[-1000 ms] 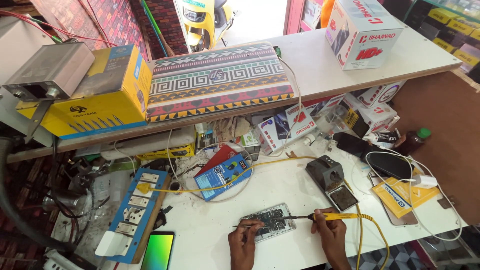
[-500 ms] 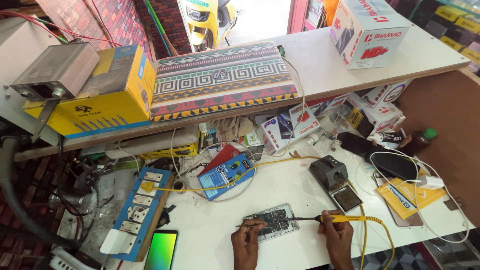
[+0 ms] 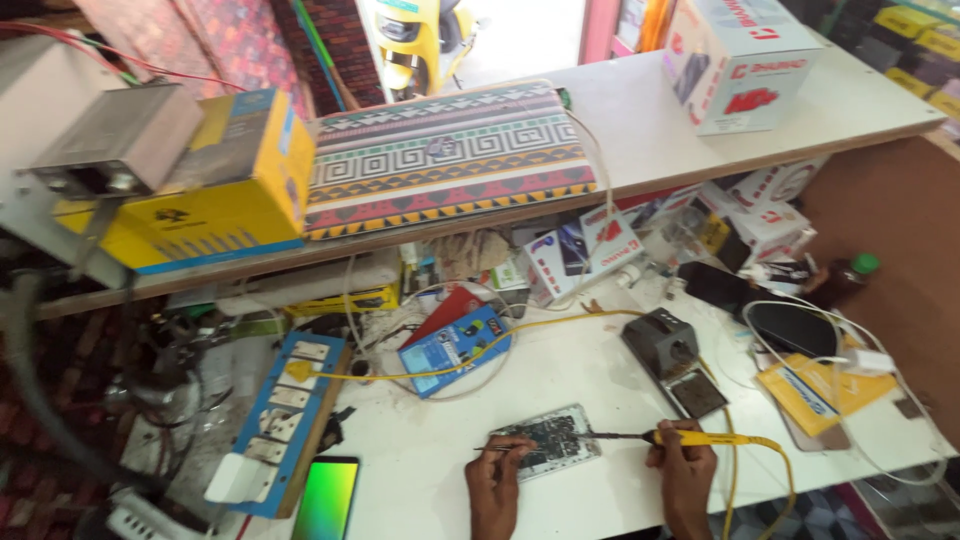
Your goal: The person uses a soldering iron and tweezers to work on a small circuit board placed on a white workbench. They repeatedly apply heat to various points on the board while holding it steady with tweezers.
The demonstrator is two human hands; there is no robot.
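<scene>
A small phone repair shop: soldering iron point(image 3: 700, 438), opened phone point(image 3: 548, 440), switchboard point(image 3: 280, 410), stacked boxes point(image 3: 590, 250).

Two hands point(image 3: 497, 487), one soldering iron point(image 3: 700, 438)

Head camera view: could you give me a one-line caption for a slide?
Right hand touches a yellow soldering iron to an opened phone; left hand steadies tweezers.

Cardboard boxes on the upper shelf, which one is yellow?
The yellow cardboard box with a blue lower edge, at the shelf's left end beside the patterned laptop. The other shelf box, far right, is white with red markings.
</scene>
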